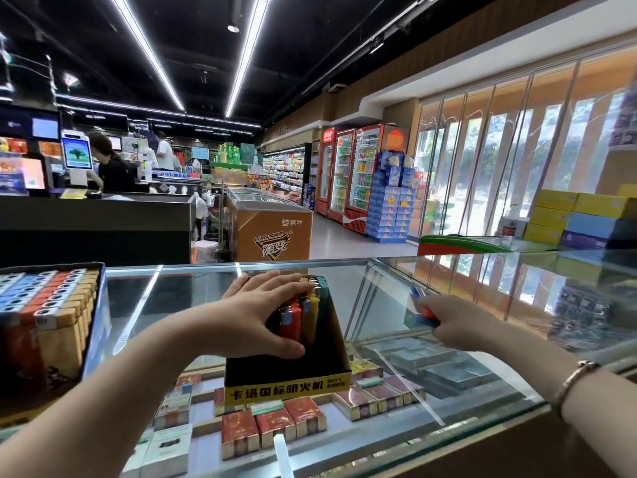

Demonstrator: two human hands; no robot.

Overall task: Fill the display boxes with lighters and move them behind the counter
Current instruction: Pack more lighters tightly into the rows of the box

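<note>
On the glass counter, a black display box with a yellow printed front edge is standing near the middle, and its rear half is holding a cluster of upright lighters in red, yellow and green. The left hand is reaching in from the lower left with the forearm angled up toward the box; the palm is facing down over the lighters, the fingers are spreading across their metal tops and curling over the far side, and the thumb is pressing against the near side of the red one, so the hand is grasping the cluster. The front part of the box is showing only its dark floor. The right hand is extending from the lower right, well apart from the box, with the wrist wearing a thin bracelet. Its fingers are closing around a few loose lighters, blue and red, which are blurring in the frame; the exact count cannot be told. At the left edge of the counter, a second box is sitting full of lighters in blue, orange and tan rows. Under the glass, cigarette packs are lying in rows.
</note>
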